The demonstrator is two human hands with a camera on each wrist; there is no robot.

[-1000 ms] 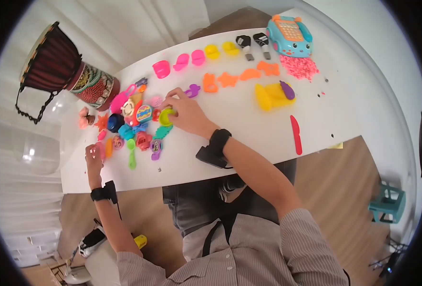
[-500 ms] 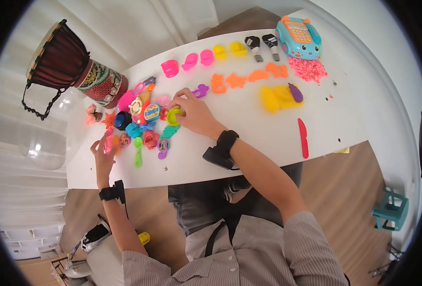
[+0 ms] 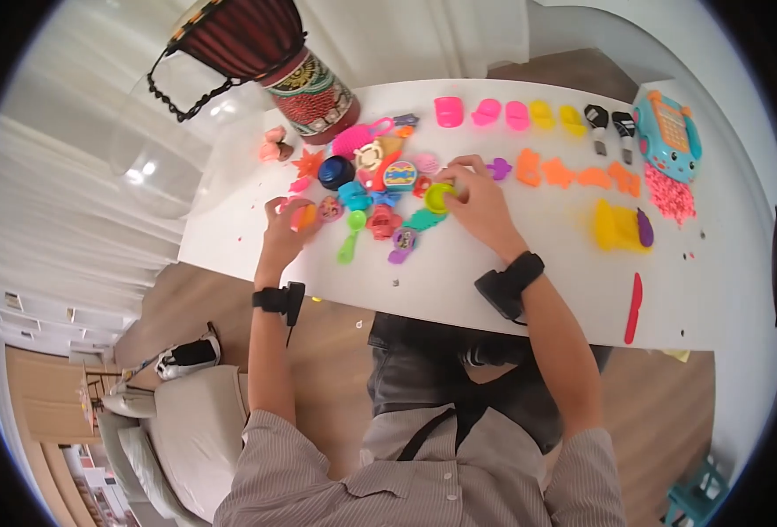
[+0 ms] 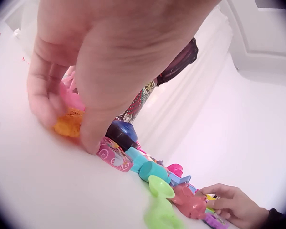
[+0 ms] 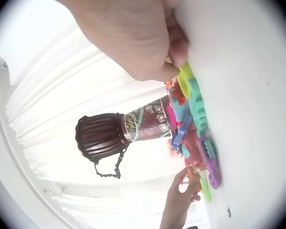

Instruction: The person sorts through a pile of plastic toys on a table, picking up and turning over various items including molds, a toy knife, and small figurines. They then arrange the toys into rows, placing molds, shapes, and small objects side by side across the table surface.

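My left hand (image 3: 281,235) is at the left side of a heap of small toys, with thumb and fingertips pinching a small orange toy piece (image 4: 69,123) at the tabletop. A pink piece (image 4: 72,98) shows just behind it, partly hidden by the fingers. At the right side of the heap, my right hand (image 3: 483,209) pinches the rim of a round lime-green toy cup (image 3: 438,198). A teal wavy piece (image 5: 197,104) lies beside that cup. Between the hands are a light green spoon (image 3: 350,237), a red teapot-like toy (image 3: 383,223) and a dark blue round toy (image 3: 336,172).
A carved drum (image 3: 316,98) stands behind the heap. Pink and yellow pieces line the back edge, with orange moulds (image 3: 593,177) before them. To the right are a toy phone (image 3: 667,136), pink crumbs (image 3: 670,195), a yellow mass (image 3: 617,226) and a red knife (image 3: 635,307).
The head view has swung, shifting the table rightward in the picture. My left hand has gone from the pink piece to pinching the orange one. My right hand stays at the lime-green cup.
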